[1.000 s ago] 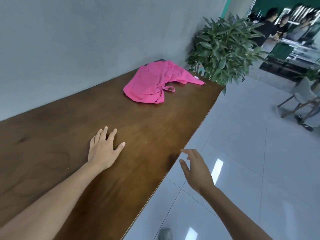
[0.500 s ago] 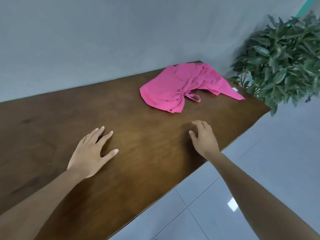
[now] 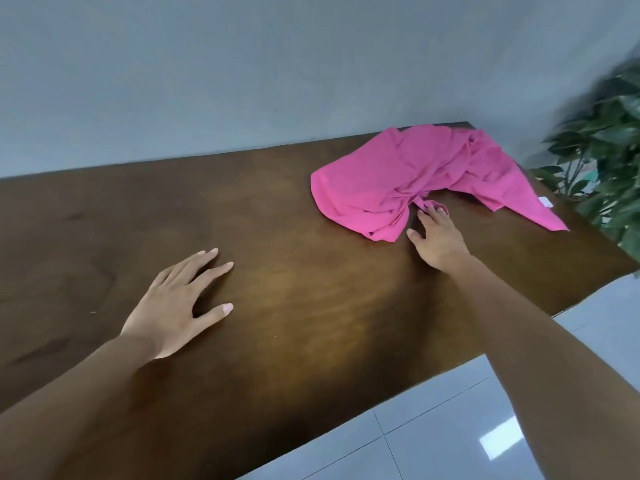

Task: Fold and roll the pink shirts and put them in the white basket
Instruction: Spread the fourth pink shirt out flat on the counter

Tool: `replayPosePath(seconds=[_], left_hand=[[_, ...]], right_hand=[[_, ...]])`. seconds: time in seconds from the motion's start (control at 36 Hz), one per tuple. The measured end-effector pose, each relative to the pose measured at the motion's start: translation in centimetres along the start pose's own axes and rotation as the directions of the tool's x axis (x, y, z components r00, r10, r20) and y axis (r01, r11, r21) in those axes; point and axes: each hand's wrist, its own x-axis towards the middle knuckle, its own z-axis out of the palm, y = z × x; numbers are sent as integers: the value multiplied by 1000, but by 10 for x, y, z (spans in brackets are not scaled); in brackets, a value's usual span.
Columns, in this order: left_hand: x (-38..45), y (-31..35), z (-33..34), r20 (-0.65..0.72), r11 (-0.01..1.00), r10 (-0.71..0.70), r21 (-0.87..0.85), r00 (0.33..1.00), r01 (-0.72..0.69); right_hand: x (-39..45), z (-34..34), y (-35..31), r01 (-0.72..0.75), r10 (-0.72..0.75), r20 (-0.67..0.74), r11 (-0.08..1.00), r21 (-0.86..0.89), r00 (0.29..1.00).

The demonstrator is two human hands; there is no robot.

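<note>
A crumpled pink shirt (image 3: 412, 178) lies at the far right end of the brown wooden table (image 3: 294, 306), one corner with a white tag hanging over the right edge. My right hand (image 3: 436, 237) reaches out flat, its fingertips touching the shirt's near hem by a small loop of fabric. My left hand (image 3: 180, 303) rests palm down on the table, fingers spread, well to the left of the shirt. No white basket is in view.
A grey wall (image 3: 242, 71) runs along the table's far side. A leafy green plant (image 3: 602, 161) stands beyond the right end. White floor tiles (image 3: 450, 441) lie below the near edge.
My right hand has moved from beside the table over it and forward to the shirt's hem. The view has swung left and closer to the shirt. My left hand stays flat on the table.
</note>
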Motion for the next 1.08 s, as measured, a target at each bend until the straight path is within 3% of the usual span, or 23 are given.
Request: replayPosePath(seconds=[0.25,0.69,0.75,0.81,0.89,1.0,1.08], left_hand=[[-1,1,0,-8,1000,4,8,1000,-4],[2,5,3,-14,997,26,79,1000,-24],[6,21,-1,-76,998,49,45,996,-46],[9,47,-5,-162,987,161,5,973,-162],[11,94,-9,-185,942,324,-30,928,-335],[22,138,-6,-97,951,293,-76,951,-300],[31,146,1,-31,954,294,70,955,-291]], right_hand=[[-22,12,-14,-9,14,-71,998,69,997],[-196,43,-92,120,-66,-174,939,323,983],[-216,45,-102,120,-66,-165,931,346,984],[-234,47,-112,109,-57,-153,926,362,987],[-256,51,-127,102,-52,-140,920,378,989],[-279,53,-142,89,-36,-140,914,396,990],[-293,56,-150,71,-16,-140,913,401,990]])
